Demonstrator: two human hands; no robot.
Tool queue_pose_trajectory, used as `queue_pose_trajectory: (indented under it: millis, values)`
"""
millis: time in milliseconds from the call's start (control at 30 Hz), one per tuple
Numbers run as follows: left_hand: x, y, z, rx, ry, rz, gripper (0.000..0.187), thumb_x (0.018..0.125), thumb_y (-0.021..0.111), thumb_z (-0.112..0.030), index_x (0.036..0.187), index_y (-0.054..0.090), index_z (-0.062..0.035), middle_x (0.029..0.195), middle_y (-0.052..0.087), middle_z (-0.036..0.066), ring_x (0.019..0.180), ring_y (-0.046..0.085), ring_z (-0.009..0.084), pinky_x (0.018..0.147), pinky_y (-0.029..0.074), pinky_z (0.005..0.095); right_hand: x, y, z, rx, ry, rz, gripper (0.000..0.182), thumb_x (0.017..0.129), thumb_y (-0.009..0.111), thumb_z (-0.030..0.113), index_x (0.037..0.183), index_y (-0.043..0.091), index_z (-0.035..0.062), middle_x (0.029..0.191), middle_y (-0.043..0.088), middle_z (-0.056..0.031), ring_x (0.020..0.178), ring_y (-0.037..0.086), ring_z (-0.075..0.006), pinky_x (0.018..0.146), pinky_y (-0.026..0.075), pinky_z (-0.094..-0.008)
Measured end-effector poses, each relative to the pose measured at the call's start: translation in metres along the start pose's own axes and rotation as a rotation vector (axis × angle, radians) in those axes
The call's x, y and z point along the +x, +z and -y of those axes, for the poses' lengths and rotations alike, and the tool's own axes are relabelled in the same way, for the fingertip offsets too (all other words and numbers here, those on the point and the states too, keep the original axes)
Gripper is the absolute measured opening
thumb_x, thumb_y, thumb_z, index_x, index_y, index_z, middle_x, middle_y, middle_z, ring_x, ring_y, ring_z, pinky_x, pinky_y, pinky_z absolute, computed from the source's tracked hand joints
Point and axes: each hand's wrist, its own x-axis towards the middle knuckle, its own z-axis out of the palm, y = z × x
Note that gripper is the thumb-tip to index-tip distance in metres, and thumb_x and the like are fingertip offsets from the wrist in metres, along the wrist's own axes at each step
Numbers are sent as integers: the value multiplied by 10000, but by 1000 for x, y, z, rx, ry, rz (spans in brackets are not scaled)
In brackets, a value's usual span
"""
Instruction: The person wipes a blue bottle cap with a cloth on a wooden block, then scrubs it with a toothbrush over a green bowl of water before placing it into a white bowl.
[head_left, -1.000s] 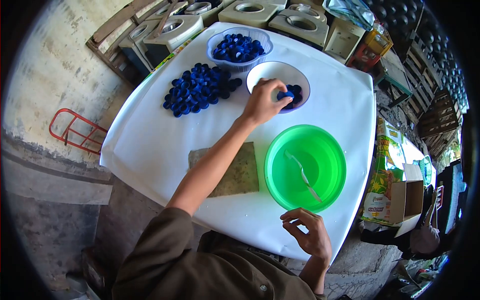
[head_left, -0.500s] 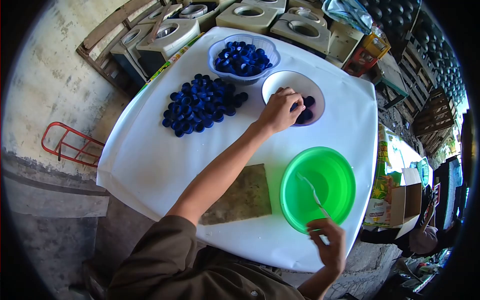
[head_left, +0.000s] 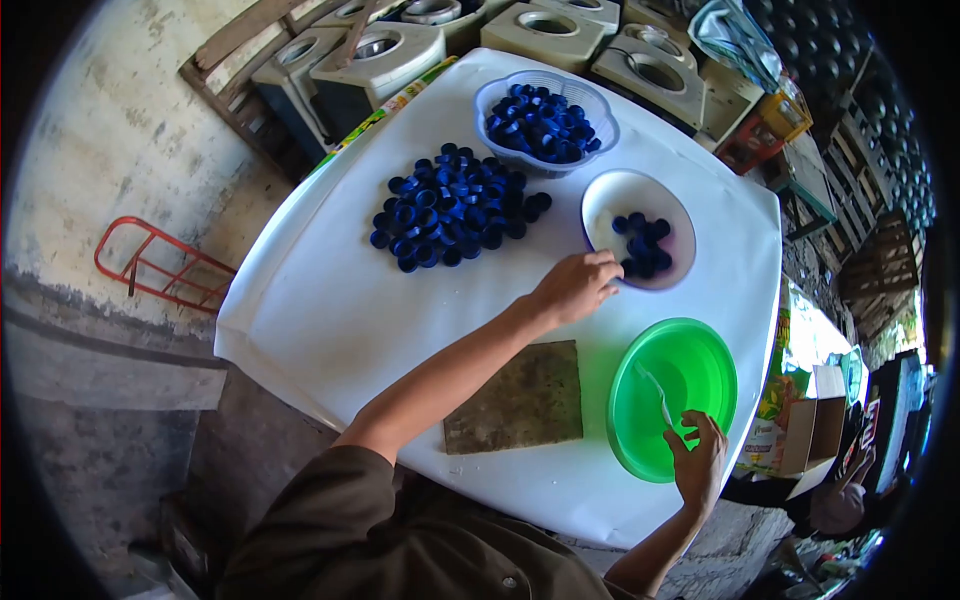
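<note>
On the table (head_left: 300, 330) a board (head_left: 530, 400) lies beside a green basin (head_left: 640, 440), left hand (head_left: 577, 288) bent at a bowl (head_left: 608, 195), grip unclear, right hand (head_left: 700, 458) with fingers half-open by a utensil (head_left: 657, 392).

Left hand (head_left: 578, 285) drawn back to rim of white bowl (head_left: 655, 195), right hand (head_left: 700, 458) farther over green basin (head_left: 690, 370)

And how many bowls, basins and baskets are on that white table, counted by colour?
Green basin: 1
White bowl: 1
Pale blue basket: 1
Total: 3
</note>
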Motion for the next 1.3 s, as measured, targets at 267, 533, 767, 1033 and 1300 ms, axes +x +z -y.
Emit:
queue_pose_trajectory:
  millis: [267, 533, 767, 1033, 1300]
  values:
    - [-38, 5, -16, -30, -3, -214, 208, 846, 767, -101, 1048, 732, -71, 1146, 645, 88, 981, 647, 274, 886, 536, 403, -5, 16, -5, 4, 29, 32, 373, 709, 837, 63, 1039, 667, 22, 979, 689, -125, 832, 641, -291, 821, 486, -437]
    - [-109, -78, 12, -97, -215, -707, 77, 853, 770, -84, 908, 724, -54, 868, 645, 54, 747, 584, 141, 639, 466, 271, 3, 40, -17, -103, -78, -206, 389, 680, 831, -11, 1030, 661, 8, 985, 661, -167, 925, 632, -380, 893, 471, -470]
    - [-169, -139, 86, 247, -412, -543, 353, 736, 878, -189, 1041, 714, -122, 1042, 584, 53, 1008, 513, 284, 934, 414, 426, 19, 59, -46, -277, -26, -159, 259, 677, 790, -5, 932, 747, 0, 889, 706, -189, 900, 635, -379, 852, 471, -464]
    - [-161, -147, 106, 293, -378, -284, 416, 695, 906, -185, 1061, 714, -132, 1139, 504, 47, 1149, 443, 308, 1041, 345, 478, -7, 49, -17, -268, 125, -144, 210, 730, 777, 41, 934, 739, 7, 890, 704, -183, 871, 636, -388, 864, 475, -468]
    - [-155, -155, 77, 105, -127, -294, 409, 738, 829, -34, 1089, 620, -67, 1073, 644, 97, 1047, 548, 309, 953, 437, 423, -39, 39, 14, -228, 174, -314, 199, 782, 751, 60, 968, 720, -6, 919, 699, -197, 881, 650, -397, 836, 486, -482]
